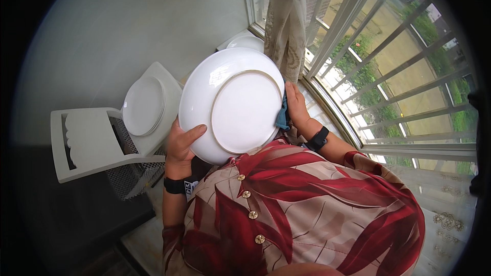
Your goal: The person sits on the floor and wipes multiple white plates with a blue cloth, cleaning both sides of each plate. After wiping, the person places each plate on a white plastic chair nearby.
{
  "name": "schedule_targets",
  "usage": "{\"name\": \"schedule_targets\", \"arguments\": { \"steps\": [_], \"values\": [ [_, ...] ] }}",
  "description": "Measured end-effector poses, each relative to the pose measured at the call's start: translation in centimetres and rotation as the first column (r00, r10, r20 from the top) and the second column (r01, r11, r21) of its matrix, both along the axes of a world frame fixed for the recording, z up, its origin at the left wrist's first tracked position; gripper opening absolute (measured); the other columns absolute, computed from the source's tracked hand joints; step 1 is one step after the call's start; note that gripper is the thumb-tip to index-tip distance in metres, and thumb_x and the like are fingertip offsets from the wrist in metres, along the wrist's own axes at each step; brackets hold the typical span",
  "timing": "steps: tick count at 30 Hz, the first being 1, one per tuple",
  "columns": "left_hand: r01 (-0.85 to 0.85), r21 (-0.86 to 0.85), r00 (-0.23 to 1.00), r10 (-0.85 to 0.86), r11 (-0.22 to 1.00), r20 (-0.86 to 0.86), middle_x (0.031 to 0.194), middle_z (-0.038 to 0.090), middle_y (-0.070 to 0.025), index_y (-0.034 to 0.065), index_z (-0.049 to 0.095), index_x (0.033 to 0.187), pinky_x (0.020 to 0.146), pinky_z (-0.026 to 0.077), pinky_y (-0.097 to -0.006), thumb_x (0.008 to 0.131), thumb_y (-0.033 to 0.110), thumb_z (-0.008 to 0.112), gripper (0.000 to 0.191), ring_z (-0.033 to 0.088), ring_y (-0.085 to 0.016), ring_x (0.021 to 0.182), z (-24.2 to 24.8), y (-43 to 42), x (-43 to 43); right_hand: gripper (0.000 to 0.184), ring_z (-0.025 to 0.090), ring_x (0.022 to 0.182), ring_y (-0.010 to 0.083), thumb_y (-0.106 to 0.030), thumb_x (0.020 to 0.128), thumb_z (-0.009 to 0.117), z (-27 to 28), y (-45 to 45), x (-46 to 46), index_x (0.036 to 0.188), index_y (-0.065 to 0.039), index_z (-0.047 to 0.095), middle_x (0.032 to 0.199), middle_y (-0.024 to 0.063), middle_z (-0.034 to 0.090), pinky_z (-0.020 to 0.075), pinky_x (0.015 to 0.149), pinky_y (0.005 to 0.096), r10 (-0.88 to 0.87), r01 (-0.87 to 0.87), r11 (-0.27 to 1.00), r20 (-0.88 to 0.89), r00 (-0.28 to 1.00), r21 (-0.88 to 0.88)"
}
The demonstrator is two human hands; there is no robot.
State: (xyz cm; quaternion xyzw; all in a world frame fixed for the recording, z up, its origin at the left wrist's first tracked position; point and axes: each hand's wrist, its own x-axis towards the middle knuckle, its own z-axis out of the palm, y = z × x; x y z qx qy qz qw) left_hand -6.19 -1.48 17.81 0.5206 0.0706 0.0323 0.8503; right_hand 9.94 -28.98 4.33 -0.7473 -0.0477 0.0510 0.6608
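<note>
A large white plate (247, 111) is held up before my chest, its underside with the foot ring turned towards me. My left hand (184, 143) grips its left edge, the thumb lying on the underside and the fingers hidden behind. At the right edge, my right hand (297, 103) presses a blue-green cloth (283, 117) against the rim. Left of the held plate, a stack of several white plates (144, 105) rests on a white chair seat (167, 84). Partly hidden behind the held plate is another white dish (245, 42), near the window corner.
The white chair's backrest (94, 134) stands at the left, beside a metal mesh basket (132, 178) and a dark surface (76, 211). A gathered curtain (285, 27) hangs behind the plate. A barred window (383, 65) runs along the right.
</note>
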Motion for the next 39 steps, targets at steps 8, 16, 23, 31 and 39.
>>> {"name": "schedule_targets", "arguments": {
  "steps": [8, 16, 23, 31, 39],
  "values": [
    [0.054, 0.070, 0.997, -0.058, 0.996, 0.045, 0.130, 0.060, -0.0164, -0.0039, 0.044, 0.141, 0.101, 0.047, -0.0389, 0.080, -0.001, 0.071, 0.066, 0.059, -0.026, 0.118, 0.8, -0.4, 0.1, 0.059, 0.061, 0.109, 0.0346, -0.048, 0.101, 0.046, 1.8, 0.3, 2.2, 0.120, 0.006, 0.060, 0.112, 0.0270, 0.066, 0.0436, 0.097, 0.0379, -0.012, 0.012, 1.000, 0.015, 1.000, -0.017],
    [0.164, 0.188, 0.985, -0.171, 0.968, 0.022, 0.129, 0.060, -0.0151, -0.0024, 0.047, 0.139, 0.101, 0.048, -0.0389, 0.079, 0.002, 0.072, 0.066, 0.060, -0.026, 0.118, 2.7, -1.2, 1.7, 0.041, 0.056, 0.113, 0.0396, -0.021, 0.091, 0.063, 16.1, 6.7, 1.5, 0.128, -0.003, 0.058, 0.122, 0.0200, 0.060, 0.0451, 0.100, 0.0426, 0.297, -0.064, 0.947, 0.785, 0.543, -0.314],
    [0.230, 0.192, 0.972, -0.237, 0.954, 0.013, 0.118, 0.065, -0.0068, 0.0022, 0.058, 0.127, 0.095, 0.051, -0.0328, 0.081, -0.001, 0.075, 0.049, 0.063, -0.017, 0.108, 2.7, -1.4, 2.7, 0.033, 0.059, 0.109, 0.0323, -0.023, 0.085, 0.068, 20.0, 10.3, -2.1, 0.114, -0.009, 0.067, 0.111, 0.0133, 0.063, 0.0411, 0.102, 0.0452, 0.505, -0.165, 0.861, 0.846, 0.172, -0.481],
    [0.140, 0.114, 0.990, -0.142, 0.984, 0.014, 0.128, 0.062, -0.0107, -0.0003, 0.049, 0.140, 0.101, 0.047, -0.0366, 0.078, 0.002, 0.077, 0.067, 0.059, -0.020, 0.116, 1.4, -0.3, 0.8, 0.041, 0.060, 0.111, 0.0289, -0.032, 0.103, 0.048, 9.4, 3.7, 4.9, 0.128, -0.002, 0.060, 0.120, 0.0193, 0.064, 0.0452, 0.096, 0.0346, 0.186, -0.164, 0.983, 0.441, 0.878, -0.088],
    [0.175, 0.138, 0.982, -0.182, 0.975, 0.043, 0.131, 0.061, -0.0108, 0.0011, 0.048, 0.141, 0.103, 0.045, -0.0374, 0.078, 0.000, 0.075, 0.069, 0.057, -0.021, 0.120, 0.4, 0.6, 0.0, 0.054, 0.058, 0.104, 0.0234, -0.040, 0.103, 0.046, 3.9, 0.5, 2.4, 0.121, 0.010, 0.060, 0.114, 0.0189, 0.065, 0.0432, 0.096, 0.0343, -0.087, 0.090, 0.994, -0.051, 0.995, 0.058]
  ]
}}
